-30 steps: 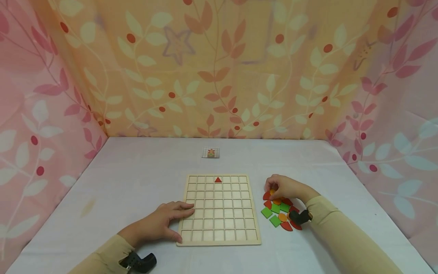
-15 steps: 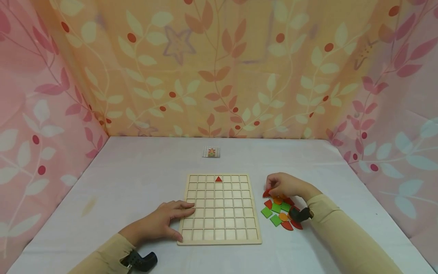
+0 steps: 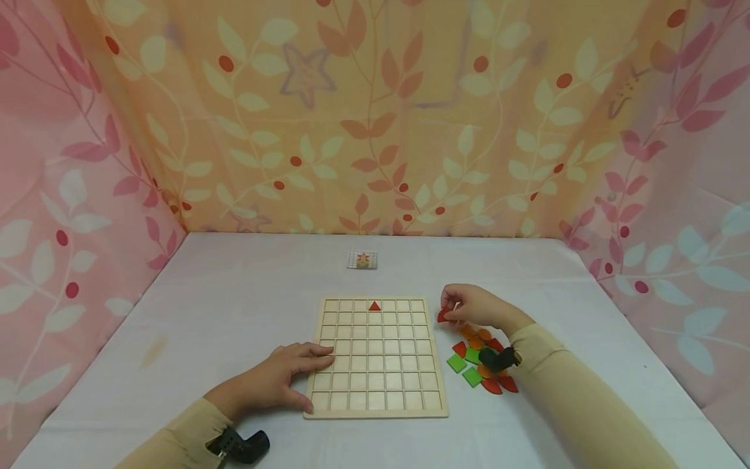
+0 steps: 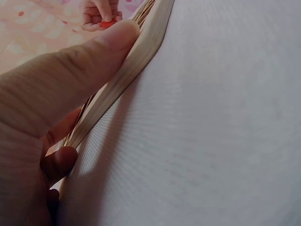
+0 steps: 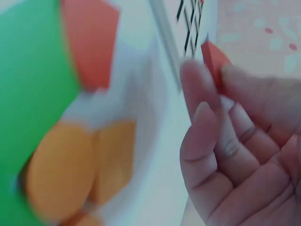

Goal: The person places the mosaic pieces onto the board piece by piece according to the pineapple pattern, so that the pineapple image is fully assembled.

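Note:
A wooden grid board (image 3: 375,414) lies on the table with one red triangle (image 3: 374,306) in its top row. My left hand (image 3: 284,374) rests spread on the board's left edge, fingertips over the outer squares and thumb (image 4: 101,47) against the rim. Just right of the board's upper right corner, my right hand (image 3: 477,305) pinches a red tile (image 3: 443,316) between thumb and fingers, above the table. Its edge looks curved in the right wrist view, like a quarter circle (image 5: 215,66). Below this hand lie loose tiles, including a green square (image 3: 456,363) and an orange round (image 3: 484,334).
A small card (image 3: 362,260) with a gridded, flower-like picture lies behind the board. White cloth (image 3: 176,312) covers the table. Patterned curtains (image 3: 375,117) close in the back and both sides. A black wrist camera (image 3: 498,359) hides part of the tile pile.
My right hand has picked the red quarter-circle tile from the pile's upper left and moved it up and left toward the board. The left hand stays on the board's edge.

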A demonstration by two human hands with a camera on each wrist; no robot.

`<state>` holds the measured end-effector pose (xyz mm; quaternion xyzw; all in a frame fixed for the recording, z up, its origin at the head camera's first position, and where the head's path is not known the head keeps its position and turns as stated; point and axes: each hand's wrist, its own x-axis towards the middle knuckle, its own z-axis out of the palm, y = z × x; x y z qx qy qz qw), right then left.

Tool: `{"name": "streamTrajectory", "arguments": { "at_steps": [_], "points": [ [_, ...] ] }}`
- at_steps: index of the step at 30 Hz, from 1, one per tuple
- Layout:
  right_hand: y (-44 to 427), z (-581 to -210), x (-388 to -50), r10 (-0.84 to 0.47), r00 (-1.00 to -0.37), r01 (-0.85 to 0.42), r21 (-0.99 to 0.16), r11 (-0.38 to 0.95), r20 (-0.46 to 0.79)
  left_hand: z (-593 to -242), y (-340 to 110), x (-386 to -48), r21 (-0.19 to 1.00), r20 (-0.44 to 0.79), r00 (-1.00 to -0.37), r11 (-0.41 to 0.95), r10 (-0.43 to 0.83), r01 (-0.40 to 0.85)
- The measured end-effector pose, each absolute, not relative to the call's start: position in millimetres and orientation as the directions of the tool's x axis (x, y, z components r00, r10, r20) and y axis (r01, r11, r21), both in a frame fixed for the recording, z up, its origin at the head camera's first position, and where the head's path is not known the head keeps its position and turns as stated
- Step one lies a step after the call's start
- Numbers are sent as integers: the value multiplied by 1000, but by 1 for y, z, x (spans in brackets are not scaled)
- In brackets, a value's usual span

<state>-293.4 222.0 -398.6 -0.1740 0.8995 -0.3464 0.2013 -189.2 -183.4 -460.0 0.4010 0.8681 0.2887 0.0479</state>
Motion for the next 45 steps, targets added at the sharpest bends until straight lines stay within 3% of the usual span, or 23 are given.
{"name": "streamTrajectory", "arguments": {
  "at_steps": [9, 20, 26, 45],
  "points": [
    [176, -390, -300, -508, -851, -300, -670, 679, -134, -462, -184, -190, 547, 145, -673, 508, 725, 665],
    [122, -398, -310, -563, -823, -353, -708, 612, -77, -463, -184, -191, 521, 175, -661, 501, 730, 691],
    [100, -404, -307, -588, -804, -369, -699, 612, -91, -462, -182, -189, 507, 177, -658, 504, 732, 699],
    [71, -416, -315, -529, -840, -333, -651, 682, -125, -462, -184, -189, 467, 212, -637, 496, 741, 732]
  ]
}}
